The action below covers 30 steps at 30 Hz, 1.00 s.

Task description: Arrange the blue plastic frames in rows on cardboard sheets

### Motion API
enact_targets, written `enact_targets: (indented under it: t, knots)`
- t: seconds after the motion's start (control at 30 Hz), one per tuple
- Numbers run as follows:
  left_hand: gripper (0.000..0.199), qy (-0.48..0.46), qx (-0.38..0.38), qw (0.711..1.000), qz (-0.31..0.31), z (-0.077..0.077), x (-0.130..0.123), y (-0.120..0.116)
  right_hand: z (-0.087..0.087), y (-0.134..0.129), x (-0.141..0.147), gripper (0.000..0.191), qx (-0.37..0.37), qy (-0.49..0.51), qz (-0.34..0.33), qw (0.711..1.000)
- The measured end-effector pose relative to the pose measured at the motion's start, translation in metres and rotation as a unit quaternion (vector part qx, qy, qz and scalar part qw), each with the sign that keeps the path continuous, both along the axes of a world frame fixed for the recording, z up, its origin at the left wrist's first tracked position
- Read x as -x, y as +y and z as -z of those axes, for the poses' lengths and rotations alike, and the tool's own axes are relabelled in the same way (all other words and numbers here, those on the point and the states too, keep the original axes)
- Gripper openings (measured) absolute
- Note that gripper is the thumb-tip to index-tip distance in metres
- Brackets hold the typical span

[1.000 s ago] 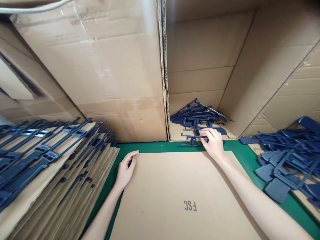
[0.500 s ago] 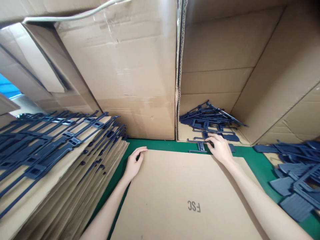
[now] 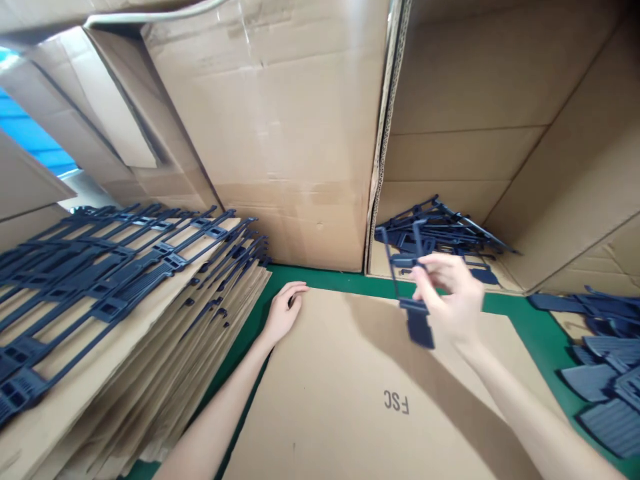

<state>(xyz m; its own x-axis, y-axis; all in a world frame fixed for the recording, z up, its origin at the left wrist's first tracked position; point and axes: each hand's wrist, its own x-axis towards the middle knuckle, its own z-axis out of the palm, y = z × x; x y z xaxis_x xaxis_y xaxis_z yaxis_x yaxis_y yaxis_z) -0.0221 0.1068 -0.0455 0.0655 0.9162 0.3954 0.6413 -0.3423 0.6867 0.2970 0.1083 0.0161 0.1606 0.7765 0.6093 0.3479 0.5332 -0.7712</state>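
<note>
A flat cardboard sheet (image 3: 345, 400) lies before me at the near edge of the scene, its printed letters "FSC" (image 3: 397, 402) upside down from where I look and a broad shadow slanting across its right side. To my left rises a stack of cardboard sheets (image 3: 200, 360), dark blue plastic pieces (image 3: 107, 310) spread in rows over its top and more poking out between the layers. On the right, a loose heap of similar dark blue pieces (image 3: 607, 423) spills near the edge of the green tabletop (image 3: 345, 279).

My right hand (image 3: 425, 277) is raised above the far right part of the sheet, thumb and fingers pinched closed on a dark blue plastic part (image 3: 419, 323). The part hangs to the left of my fingers, clear of the sheet, its flat ribbed-looking end toward me and its thin prongs pointing away; whether it is one piece or more, I cannot tell. My left hand (image 3: 285, 311) rests at the sheet's far left corner, well apart from that part, fingers loosely curled, a gap between thumb and forefinger and nothing seen in it.

Beyond my right hand, a pile of dark blue pieces (image 3: 437, 220) lies on the floor of an open cardboard box (image 3: 470, 153). A tall cardboard box wall (image 3: 285, 147) stands just left of it, and at the far left a patch of bright blue (image 3: 33, 130) shows between cartons.
</note>
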Motion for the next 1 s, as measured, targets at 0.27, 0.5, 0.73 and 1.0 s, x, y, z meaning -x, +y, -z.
enact_targets:
  t: [0.27, 0.5, 0.73, 1.0]
  knots:
    - [0.027, 0.002, -0.007, 1.0, 0.003, 0.005, -0.003, -0.002, 0.035, -0.032, 0.064, 0.032, 0.304, 0.145, -0.344, 0.876]
    - [0.03, 0.004, -0.009, 1.0, 0.004, 0.007, -0.003, -0.003, 0.042, -0.041, 0.058, 0.035, 0.223, -0.119, -0.283, 0.925]
    - [0.03, 0.0, -0.016, 1.0, 0.007, 0.006, -0.006, -0.003, 0.038, -0.053, 0.074, 0.052, 0.038, -0.312, -0.307, 0.898]
    - [0.028, -0.026, -0.017, 1.0, 0.001, 0.011, -0.002, 0.0, 0.054, -0.062, 0.087, 0.02, -0.018, -0.325, -0.292, 0.899]
